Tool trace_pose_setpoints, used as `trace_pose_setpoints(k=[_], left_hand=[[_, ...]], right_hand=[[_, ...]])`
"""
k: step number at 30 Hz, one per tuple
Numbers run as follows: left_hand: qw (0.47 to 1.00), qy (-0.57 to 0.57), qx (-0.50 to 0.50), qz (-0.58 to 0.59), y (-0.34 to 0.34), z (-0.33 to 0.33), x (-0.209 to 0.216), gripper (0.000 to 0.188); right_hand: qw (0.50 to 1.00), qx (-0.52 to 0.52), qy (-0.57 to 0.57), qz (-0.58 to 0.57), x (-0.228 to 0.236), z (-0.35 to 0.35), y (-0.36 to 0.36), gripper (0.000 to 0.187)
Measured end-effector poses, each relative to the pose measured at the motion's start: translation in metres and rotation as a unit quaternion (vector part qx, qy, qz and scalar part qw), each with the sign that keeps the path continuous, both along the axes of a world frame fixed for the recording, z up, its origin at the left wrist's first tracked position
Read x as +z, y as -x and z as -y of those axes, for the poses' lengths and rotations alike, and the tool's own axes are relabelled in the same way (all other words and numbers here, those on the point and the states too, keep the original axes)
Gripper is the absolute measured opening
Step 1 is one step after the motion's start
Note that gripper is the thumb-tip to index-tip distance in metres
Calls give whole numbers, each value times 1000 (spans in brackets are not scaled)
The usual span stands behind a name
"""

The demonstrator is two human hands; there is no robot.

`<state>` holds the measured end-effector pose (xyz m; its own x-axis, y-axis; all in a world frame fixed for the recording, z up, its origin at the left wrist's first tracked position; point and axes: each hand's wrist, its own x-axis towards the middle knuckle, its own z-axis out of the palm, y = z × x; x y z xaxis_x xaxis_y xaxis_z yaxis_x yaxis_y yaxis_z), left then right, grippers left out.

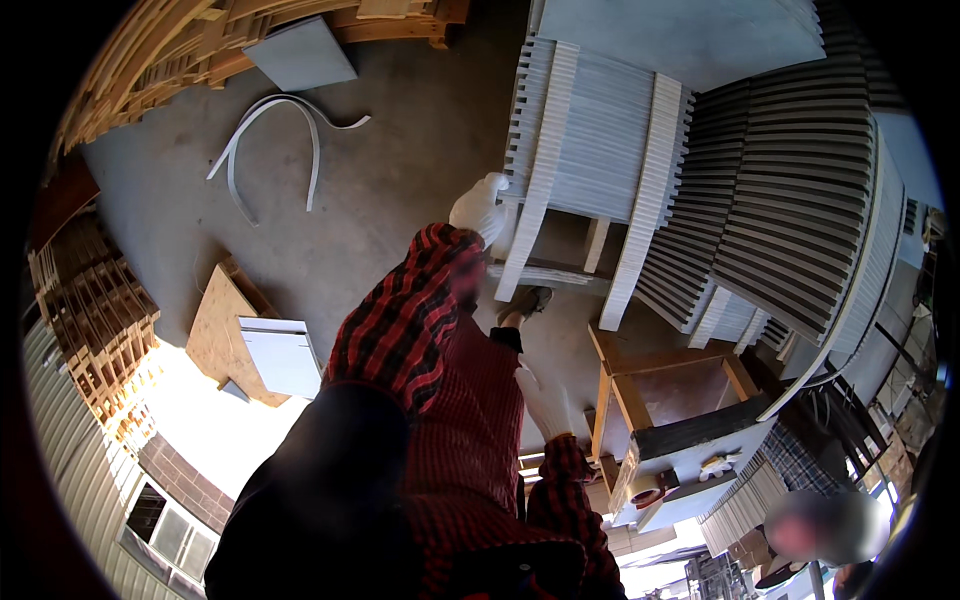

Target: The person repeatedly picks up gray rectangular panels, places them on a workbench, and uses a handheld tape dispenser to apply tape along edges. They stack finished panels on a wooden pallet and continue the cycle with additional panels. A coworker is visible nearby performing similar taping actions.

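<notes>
My left hand [479, 211], in a white glove, is at the lower left corner of a stack of pale grey slotted panels [600, 135]. Its fingertips reach the end of a long pale strip [540, 170] there, but whether they grip it is hidden. Lower down, my right hand [543, 398], also gloved in white, hangs beside my body near a wooden-framed stand [627, 400]. How its fingers are set cannot be made out. Both arms wear red and black plaid sleeves. A second pale strip [650, 190] runs along the same stack.
More ribbed dark grey stacks [760, 190] stand to the right. A workbench [690, 450] bears a tape roll [648, 488]; a person in a plaid shirt [805, 455] is beyond it. Loose white straps [310, 140], a grey panel [300, 52] and a wooden board [225, 325] lie leftward.
</notes>
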<state>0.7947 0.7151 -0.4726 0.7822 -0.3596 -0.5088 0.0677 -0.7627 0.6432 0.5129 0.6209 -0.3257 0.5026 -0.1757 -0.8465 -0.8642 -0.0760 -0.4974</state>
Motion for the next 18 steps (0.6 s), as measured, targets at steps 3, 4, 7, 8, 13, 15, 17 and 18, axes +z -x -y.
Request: trace_pose_setpoints(k=[3, 4, 7, 8, 13, 15, 17, 18], left_hand=[[1000, 3, 23, 1, -1, 4, -13, 31], [999, 7, 35, 0, -1, 5, -18, 28], [999, 8, 38, 36, 2, 4, -20, 25], [998, 16, 43, 37, 3, 3, -22, 26], [997, -1, 73, 11, 0, 12, -9, 28], [998, -5, 53, 25, -2, 11, -9, 28], [999, -1, 40, 34, 0, 9, -10, 25], [999, 5, 36, 36, 2, 7, -11, 21]], right_hand=[[998, 48, 26, -5, -4, 3, -7, 43], [996, 72, 44, -12, -6, 7, -10, 42], [985, 144, 99, 7, -24, 31, -19, 41], [978, 164, 121, 39, -36, 40, -19, 40], [975, 111, 169, 92, -63, 80, -65, 38], [972, 95, 188, 102, -66, 88, -86, 39], [962, 125, 203, 132, -77, 94, -98, 42], [955, 133, 221, 149, -83, 94, -104, 42]])
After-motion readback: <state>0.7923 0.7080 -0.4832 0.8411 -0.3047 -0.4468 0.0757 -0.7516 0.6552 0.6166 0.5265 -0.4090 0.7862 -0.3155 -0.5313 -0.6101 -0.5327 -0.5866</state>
